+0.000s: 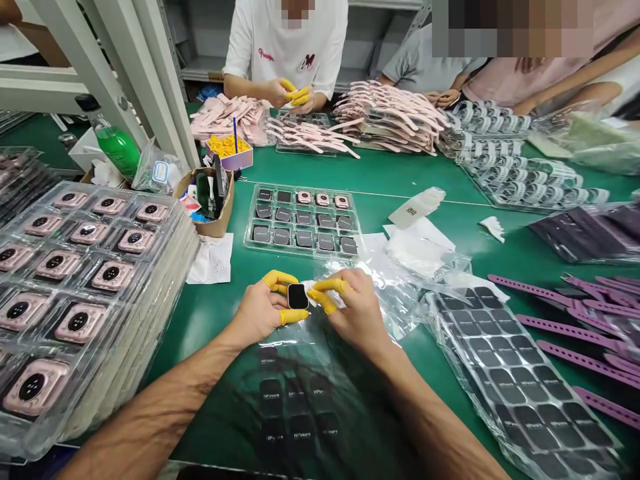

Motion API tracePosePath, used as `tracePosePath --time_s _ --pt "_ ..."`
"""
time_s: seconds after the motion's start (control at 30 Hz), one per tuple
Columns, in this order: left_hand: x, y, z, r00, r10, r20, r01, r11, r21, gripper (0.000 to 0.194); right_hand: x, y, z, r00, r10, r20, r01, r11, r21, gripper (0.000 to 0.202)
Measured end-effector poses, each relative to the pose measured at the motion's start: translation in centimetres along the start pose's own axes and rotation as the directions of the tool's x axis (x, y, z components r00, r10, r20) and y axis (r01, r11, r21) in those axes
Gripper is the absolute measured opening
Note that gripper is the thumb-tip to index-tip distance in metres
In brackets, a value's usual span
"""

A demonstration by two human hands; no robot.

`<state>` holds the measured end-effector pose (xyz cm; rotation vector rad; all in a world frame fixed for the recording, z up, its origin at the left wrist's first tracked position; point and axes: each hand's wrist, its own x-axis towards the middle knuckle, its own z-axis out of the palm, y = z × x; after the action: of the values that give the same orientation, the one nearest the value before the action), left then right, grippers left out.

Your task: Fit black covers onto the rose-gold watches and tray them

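The small rounded-square watch body with a glossy black face [299, 297] is sitting in my left hand [267, 307], above the green tabletop [215, 333], with my yellow-capped thumb and fingers pinching its edges. My right hand [354, 303] is pinching a thin, crumpled white scrap [311, 285] right beside it between yellow-capped fingertips, while a clear plastic tray of dark square pieces [251, 217] is lying beyond both hands.

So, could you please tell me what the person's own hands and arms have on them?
The left hand and right hand wear yellow finger cots over some of the digits, not full gloves. The forearms are bare, with no sleeves or bracelets visible.
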<state>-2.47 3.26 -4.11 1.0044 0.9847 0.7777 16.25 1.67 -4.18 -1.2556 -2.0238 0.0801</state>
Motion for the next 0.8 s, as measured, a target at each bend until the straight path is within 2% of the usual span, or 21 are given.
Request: tracePosePath --time_s 0.1,0.23,0.33,0.4,0.47,0.53,0.63,0.7,0.77,0.8 --pt "0.0 0.0 0.0 1.0 0.02 0.011 -0.02 0.999 0.027 0.056 -0.6 -0.4 -0.2 0.999 0.034 -0.038 -0.032 0.999 0.04 0.006" --pt "0.1 0.0 0.0 0.999 0.024 0.039 -0.026 0.997 0.071 0.055 -0.3 -0.6 0.2 1.0 -0.016 -0.027 0.016 1.0 0.018 0.003" --pt "0.2 0.1 0.0 1.0 0.012 0.008 -0.013 0.995 0.1 0.054 0.0 -0.1 0.8 0.992 0.086 -0.094 -0.096 0.99 -0.107 0.011" --pt "0.2 0.1 0.1 1.0 0.017 0.003 -0.017 0.99 0.139 0.055 -0.1 0.0 1.1 0.983 0.115 -0.14 -0.131 0.985 -0.108 0.012" --pt "0.2 -0.1 0.1 0.999 0.038 0.027 -0.043 0.983 0.18 0.053 -0.3 -0.1 1.2 0.992 0.085 -0.098 -0.09 0.995 -0.046 0.011" --pt "0.2 -0.2 0.0 0.997 0.065 0.03 -0.069 0.978 0.195 0.05 -0.3 0.1 1.0 0.994 0.105 -0.017 -0.105 0.994 -0.037 0.015" --pt "0.2 -0.2 -0.1 0.996 0.084 0.011 -0.085 0.979 0.184 0.051 -0.5 0.5 -0.4 0.972 0.235 0.015 -0.226 0.948 -0.225 0.018" --pt "0.3 -0.1 -0.2 0.996 0.084 0.01 -0.085 0.984 0.158 0.054 -1.3 -0.2 -1.5 0.962 0.256 -0.092 -0.272 0.913 -0.305 0.016" --pt "0.4 0.0 -0.2 0.996 0.085 0.001 -0.085 0.99 0.109 0.054 -2.6 -1.8 -1.7 0.972 0.206 -0.114 -0.224 0.958 -0.181 0.022" --pt "0.5 0.1 -0.3 0.996 0.085 -0.006 -0.084 0.994 0.075 0.055 -3.4 -2.9 -1.5 0.984 0.17 -0.051 -0.173 0.983 -0.064 0.028"
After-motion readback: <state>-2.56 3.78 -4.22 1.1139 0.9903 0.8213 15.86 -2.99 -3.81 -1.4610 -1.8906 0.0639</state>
